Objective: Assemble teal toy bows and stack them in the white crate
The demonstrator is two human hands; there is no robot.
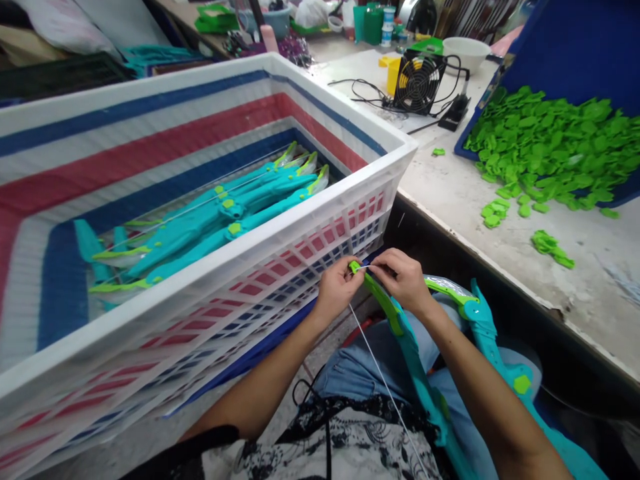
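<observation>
My left hand (337, 287) is closed around the green tip of a teal and green plastic toy bow (413, 353) that lies across my lap. Fingertips of my right hand (400, 277) pinch a thin white string (383, 377) right beside that tip. From there the string hangs down slackly past my left hand toward my lap. The bow's other limb (485, 323) curves over my right thigh, beyond my right forearm.
A white crate (300, 247) with a striped lining stands at the left, holding several teal bows (235, 200). On the worktable (450, 193) at the right are a blue bin (555, 53) spilling green pieces (560, 140), a black fan (419, 83) and cables.
</observation>
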